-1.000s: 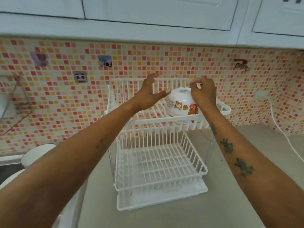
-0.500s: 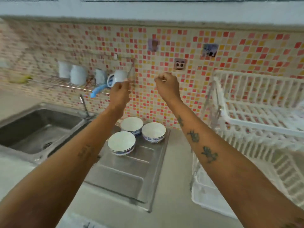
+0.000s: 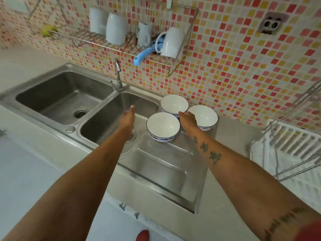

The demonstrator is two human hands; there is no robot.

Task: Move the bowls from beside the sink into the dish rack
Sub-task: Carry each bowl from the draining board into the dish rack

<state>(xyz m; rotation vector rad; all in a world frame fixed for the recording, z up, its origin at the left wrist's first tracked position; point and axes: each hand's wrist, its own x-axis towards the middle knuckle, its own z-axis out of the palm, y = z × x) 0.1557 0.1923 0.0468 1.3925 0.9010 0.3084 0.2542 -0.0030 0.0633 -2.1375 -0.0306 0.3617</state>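
Observation:
Three white bowls with blue patterned bases stand upright on the steel drainboard [image 3: 161, 166] right of the sink: a near bowl [image 3: 163, 126], a far bowl [image 3: 174, 103] and a right bowl [image 3: 205, 116]. My right hand [image 3: 188, 120] is stretched out low between them, fingertips at the far bowl's rim, palm against the right bowl's edge, holding nothing. My left hand [image 3: 127, 117] hovers flat over the right sink basin, fingers extended and empty. The white dish rack [image 3: 298, 141] shows only partly at the right edge.
A double steel sink [image 3: 57, 94] with a faucet [image 3: 118, 75] lies to the left. A wire wall rack [image 3: 90, 38] above it holds white mugs [image 3: 116, 30] and a blue-handled tool [image 3: 142, 56]. Mosaic tile wall behind; pale counter around.
My view has swung left from the dish rack to the sink. Both hands dropped from chest height toward the drainboard; the right hand now reaches among the bowls.

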